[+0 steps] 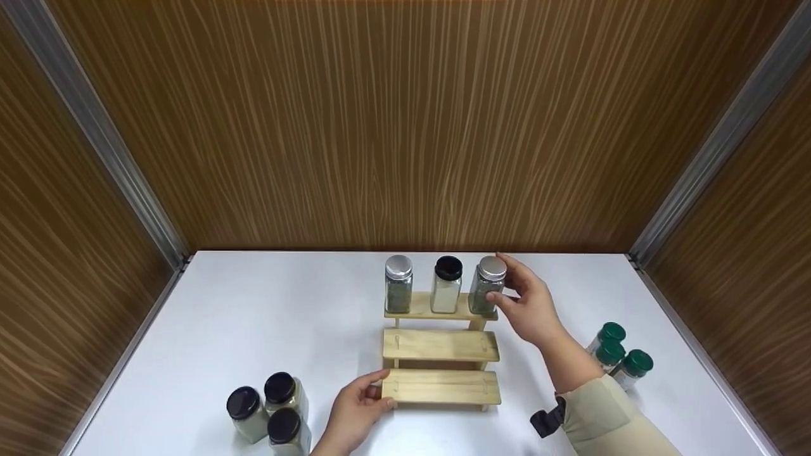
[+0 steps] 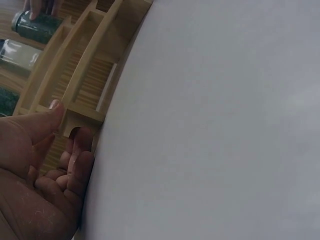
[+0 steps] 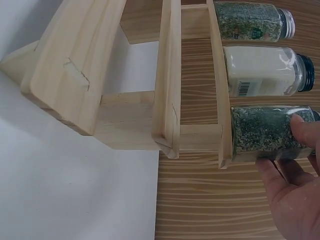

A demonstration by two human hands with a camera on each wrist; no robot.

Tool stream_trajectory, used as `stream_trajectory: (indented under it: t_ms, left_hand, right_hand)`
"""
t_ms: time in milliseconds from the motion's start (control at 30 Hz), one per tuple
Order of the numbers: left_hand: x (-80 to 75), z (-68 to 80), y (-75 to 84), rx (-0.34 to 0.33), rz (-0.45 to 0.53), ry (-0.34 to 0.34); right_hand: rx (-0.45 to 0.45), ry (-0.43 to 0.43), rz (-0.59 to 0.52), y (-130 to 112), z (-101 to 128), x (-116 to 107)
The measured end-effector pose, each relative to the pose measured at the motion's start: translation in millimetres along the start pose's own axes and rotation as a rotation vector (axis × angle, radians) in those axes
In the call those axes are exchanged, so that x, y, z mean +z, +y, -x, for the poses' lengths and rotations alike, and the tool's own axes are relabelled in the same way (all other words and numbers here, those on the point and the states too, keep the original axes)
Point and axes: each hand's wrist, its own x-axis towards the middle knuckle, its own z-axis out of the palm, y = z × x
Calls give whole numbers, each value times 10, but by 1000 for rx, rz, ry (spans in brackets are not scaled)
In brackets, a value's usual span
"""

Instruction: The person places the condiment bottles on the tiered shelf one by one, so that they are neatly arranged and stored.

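A three-step wooden spice rack (image 1: 440,345) stands on the white table. On its top step, at the right end, is a silver-lidded glass jar of green dried herbs (image 1: 485,288). My right hand (image 1: 531,310) holds this jar between thumb and fingers; in the right wrist view the herb jar (image 3: 267,131) has its base at the step. My left hand (image 1: 356,408) grips the left end of the lowest step, and the left wrist view shows its thumb (image 2: 55,112) against the wood with curled fingers at the end panel.
A black-lidded jar of pale powder (image 1: 446,288) and another silver-lidded herb jar (image 1: 398,288) share the top step. Three black-lidded jars (image 1: 283,427) stand at the front left, three green-lidded jars (image 1: 635,364) at the right. A wood-grain wall (image 1: 405,126) rises behind.
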Motion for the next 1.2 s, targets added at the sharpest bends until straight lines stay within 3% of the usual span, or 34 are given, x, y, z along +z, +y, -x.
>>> stream_trajectory:
  t_ms: [300,500,667,933,1100,1200]
  left_hand:
    - [-26,-5,-7,-28,-15,-27]
    - [-27,-10,-22,-14,0,-23]
    - [-28,16,-22,7,25,-28]
    - [-50,12,-17,-15,15,-24]
    - [-63,24,3,-30,1,-13]
    - [-69,31,13,-46,-13,-8]
  right_hand:
    - [18,-23,-21,-4,-8,3]
    - [54,-30,3,-3,-10,-13]
    - [52,-30,-41,36,7,-95]
    - [-38,64,15,-27,172,-544]
    - [-134,198,5,-79,298,-893]
    - [-144,271,-12,-59,415,-1094]
